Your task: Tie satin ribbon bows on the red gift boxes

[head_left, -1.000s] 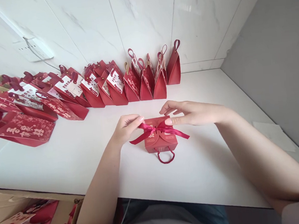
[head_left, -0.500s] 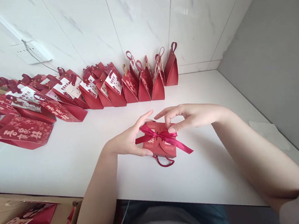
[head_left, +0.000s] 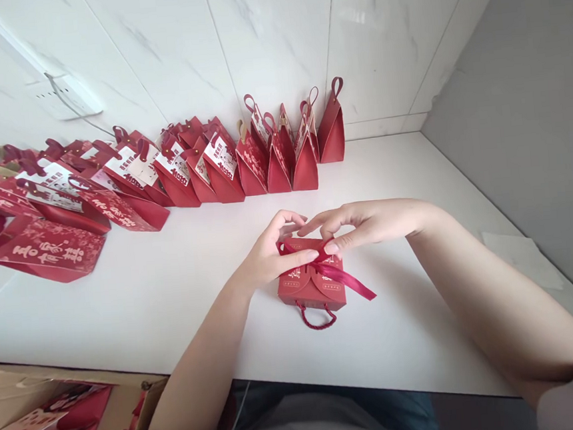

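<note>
A small red gift box (head_left: pixel 298 297) with pale printed characters lies on the white table in front of me. A glossy crimson ribbon (head_left: pixel 353 284) is tied in a bow on its lid, one tail trailing over the right side. Toward me hangs a twisted red cord handle (head_left: pixel 319 326). My left hand (head_left: pixel 269 251) reaches over the lid, its thumb on the left part of the bow and its fingers curled behind. From the right, my right hand (head_left: pixel 367 224) pinches the bow's right loop between thumb and finger. The fingers partly hide the knot.
Several red gift boxes (head_left: pixel 222 164) with loop handles line the wall. A larger one (head_left: pixel 52 252) lies at the left. An open cardboard box (head_left: pixel 154 387) with red packages is at lower left. A pale sheet (head_left: pixel 521 258) lies right; a cabled socket (head_left: pixel 63 97) is on the wall.
My left hand has moved from the box's left edge onto the bow, its thumb now across the ribbon. The right hand stays at the right loop. The box has shifted slightly toward me.
</note>
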`<state>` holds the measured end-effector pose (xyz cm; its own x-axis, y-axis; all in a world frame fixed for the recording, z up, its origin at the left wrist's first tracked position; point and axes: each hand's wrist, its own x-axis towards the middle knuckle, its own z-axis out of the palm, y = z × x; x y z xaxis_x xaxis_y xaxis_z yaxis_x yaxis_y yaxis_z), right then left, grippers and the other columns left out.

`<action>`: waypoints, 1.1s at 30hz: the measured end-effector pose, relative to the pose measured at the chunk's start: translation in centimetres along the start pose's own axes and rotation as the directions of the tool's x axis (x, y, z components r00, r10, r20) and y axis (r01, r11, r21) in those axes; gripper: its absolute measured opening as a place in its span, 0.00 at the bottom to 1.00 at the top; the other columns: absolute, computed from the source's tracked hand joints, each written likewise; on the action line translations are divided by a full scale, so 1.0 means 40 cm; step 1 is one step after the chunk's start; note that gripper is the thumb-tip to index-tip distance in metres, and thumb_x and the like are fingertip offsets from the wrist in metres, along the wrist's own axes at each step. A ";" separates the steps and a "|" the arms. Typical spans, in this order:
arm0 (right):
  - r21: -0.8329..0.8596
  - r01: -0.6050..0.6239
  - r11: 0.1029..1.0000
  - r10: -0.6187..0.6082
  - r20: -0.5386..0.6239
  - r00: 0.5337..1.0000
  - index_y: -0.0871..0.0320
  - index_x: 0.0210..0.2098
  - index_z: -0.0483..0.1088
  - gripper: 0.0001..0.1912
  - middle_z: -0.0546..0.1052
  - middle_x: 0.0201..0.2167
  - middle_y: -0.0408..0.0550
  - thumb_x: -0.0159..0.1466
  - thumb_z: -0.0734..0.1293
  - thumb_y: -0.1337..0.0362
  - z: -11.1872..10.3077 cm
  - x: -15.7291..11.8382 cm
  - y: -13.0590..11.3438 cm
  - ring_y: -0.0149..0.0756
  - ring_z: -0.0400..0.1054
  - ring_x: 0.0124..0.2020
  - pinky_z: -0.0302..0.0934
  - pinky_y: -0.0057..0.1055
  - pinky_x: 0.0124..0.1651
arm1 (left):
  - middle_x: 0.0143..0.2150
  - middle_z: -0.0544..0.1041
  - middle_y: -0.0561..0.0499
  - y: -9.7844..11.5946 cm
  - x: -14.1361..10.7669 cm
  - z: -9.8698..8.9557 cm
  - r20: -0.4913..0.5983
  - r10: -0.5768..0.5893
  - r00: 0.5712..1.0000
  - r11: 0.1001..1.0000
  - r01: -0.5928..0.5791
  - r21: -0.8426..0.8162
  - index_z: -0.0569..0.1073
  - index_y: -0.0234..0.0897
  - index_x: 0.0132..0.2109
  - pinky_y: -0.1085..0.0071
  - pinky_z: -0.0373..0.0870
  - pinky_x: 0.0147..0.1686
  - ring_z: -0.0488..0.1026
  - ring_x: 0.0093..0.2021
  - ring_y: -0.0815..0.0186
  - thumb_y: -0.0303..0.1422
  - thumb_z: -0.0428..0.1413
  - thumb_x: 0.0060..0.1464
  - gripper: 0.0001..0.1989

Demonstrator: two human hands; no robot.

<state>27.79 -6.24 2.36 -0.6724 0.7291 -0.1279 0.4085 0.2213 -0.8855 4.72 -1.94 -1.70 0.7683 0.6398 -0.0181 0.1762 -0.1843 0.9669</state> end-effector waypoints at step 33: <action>-0.043 -0.270 0.962 0.253 -0.232 0.939 0.50 0.47 0.70 0.20 0.75 0.45 0.47 0.64 0.61 0.44 -0.031 -0.039 0.024 0.44 0.69 0.45 0.62 0.37 0.45 | 0.64 0.64 0.38 -0.084 -0.012 -0.065 0.352 0.001 0.936 0.988 -0.055 0.143 0.37 0.49 0.72 0.52 0.69 0.55 0.67 0.62 0.48 0.34 0.71 0.40 0.63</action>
<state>29.99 -6.34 2.29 -0.3849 0.8911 -0.2403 0.6006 0.0441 -0.7983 2.18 0.31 -4.27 0.9361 0.3357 -0.1054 0.2199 -0.3245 0.9200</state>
